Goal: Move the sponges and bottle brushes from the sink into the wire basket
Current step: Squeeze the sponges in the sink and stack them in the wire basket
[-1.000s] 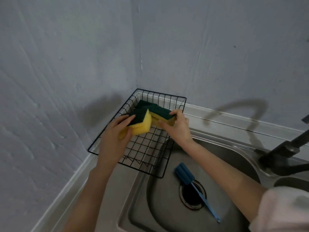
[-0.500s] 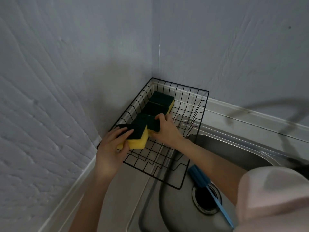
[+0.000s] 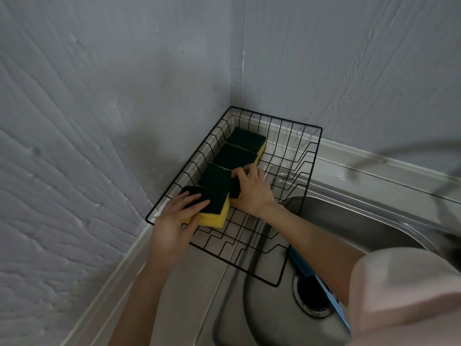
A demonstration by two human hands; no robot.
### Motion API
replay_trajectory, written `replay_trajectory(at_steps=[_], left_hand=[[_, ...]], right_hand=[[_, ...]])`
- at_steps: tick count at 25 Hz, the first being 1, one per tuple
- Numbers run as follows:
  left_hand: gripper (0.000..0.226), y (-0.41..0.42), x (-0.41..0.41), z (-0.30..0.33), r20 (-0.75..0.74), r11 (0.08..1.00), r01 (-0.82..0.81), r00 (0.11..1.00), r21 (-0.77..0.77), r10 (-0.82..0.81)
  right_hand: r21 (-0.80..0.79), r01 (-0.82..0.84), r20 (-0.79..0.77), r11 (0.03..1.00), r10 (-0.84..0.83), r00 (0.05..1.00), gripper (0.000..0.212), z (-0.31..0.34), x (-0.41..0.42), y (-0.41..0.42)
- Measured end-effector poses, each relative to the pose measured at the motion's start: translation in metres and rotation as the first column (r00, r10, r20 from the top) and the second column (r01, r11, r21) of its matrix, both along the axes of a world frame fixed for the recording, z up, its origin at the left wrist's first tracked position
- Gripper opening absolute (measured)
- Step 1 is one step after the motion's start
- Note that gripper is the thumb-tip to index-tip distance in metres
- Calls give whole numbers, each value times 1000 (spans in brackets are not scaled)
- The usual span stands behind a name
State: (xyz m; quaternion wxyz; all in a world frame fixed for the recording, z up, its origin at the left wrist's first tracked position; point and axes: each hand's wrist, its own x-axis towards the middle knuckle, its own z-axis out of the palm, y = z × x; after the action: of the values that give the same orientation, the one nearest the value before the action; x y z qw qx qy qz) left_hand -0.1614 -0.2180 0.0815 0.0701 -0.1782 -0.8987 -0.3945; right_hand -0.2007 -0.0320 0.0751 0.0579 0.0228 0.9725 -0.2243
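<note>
Left hand grasps the nearest yellow-and-green sponge; right hand grips the next sponge, both inside the black wire basket beside the steel sink.

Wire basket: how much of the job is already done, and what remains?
Done: two sponges, the farthest and the next, lie in the wire basket. In hand: the right hand sets down a third sponge, and the left hand holds a fourth sponge at the near end. Left: the blue bottle brush lies in the sink.
</note>
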Motion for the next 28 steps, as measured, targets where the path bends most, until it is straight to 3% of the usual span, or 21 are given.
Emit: replay_trajectory(at_steps=[3,5,7,10,14,17,19,20,22,24,28], left_hand=[[33,3,2,2,58,1000,18,998,2,-18],[32,2,1,2,64,1000,30,998,5,-31],[31,3,1,2,81,999,48,996,6,-49],[32,6,2,3,88,994,95,992,-51,-90],[29,9,-2,3,169,978,109,982,-175,-79],[28,9,-3,1,245,946,123,968,-301,-48],[29,12,-4,1,264,937,121,964,-329,-32],[29,13,-3,1,264,933,113,964,-342,-20],[29,14,-1,2,249,926,83,968,-367,12],[28,16,1,4,237,924,67,971,-377,26],[31,24,2,14,301,914,113,954,-389,10]], right_hand=[[-109,-38,105,993,49,993,65,15,0,12],[-320,116,144,940,-73,987,54,30,7,17],[-484,309,301,819,-177,937,39,41,18,16],[-576,416,587,703,1,810,41,42,35,0],[-579,378,509,722,-43,860,37,33,37,-12],[-550,401,468,733,-127,874,7,25,38,-18],[-480,386,448,788,-158,880,28,24,38,-20],[-482,385,429,787,-170,887,28,22,38,-21],[-499,364,403,787,-161,901,5,17,38,-19],[-491,346,419,799,-132,898,28,17,38,-15],[-485,278,406,829,-68,911,41,31,46,-6]])
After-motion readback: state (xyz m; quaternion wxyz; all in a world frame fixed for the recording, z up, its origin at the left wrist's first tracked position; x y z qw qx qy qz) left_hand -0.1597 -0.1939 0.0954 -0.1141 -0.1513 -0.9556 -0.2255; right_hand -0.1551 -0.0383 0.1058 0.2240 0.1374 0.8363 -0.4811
